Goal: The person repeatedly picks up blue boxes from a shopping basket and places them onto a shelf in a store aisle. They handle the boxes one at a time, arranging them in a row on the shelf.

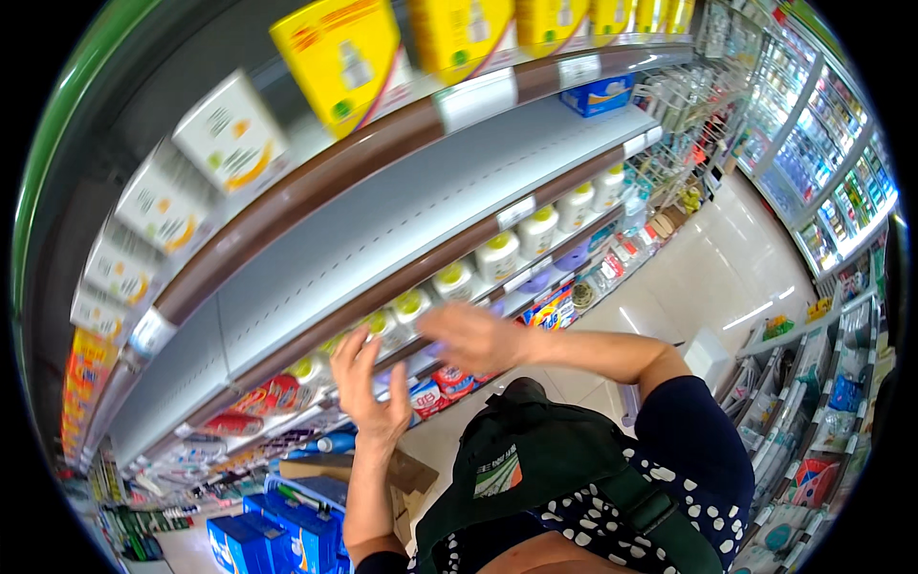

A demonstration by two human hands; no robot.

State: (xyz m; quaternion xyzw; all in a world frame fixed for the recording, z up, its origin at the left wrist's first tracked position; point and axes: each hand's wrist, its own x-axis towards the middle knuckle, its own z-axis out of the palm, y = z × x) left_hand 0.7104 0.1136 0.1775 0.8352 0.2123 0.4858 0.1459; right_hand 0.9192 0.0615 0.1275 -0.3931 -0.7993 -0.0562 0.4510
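Note:
My left hand [371,390] is raised in front of the shelving with its fingers apart and nothing in it. Close to its right, my right hand [473,337] is smeared by motion, so its fingers cannot be made out. Behind both hands runs a row of white bottles with yellow-green caps [497,256] on a lower shelf; the hands cover part of it. I cannot tell whether the right hand touches a bottle. Above that row, a long pale shelf board [316,239] lies bare over most of its length, with a blue box [598,96] at its far right end.
Yellow boxes [344,62] and white boxes [229,132] line the upper shelf. Coloured bags [451,382] sit on the lowest shelf. At lower left are blue packs [251,541] and a brown cardboard box [411,476]. Glass-door coolers [813,124] and another rack [813,421] stand right.

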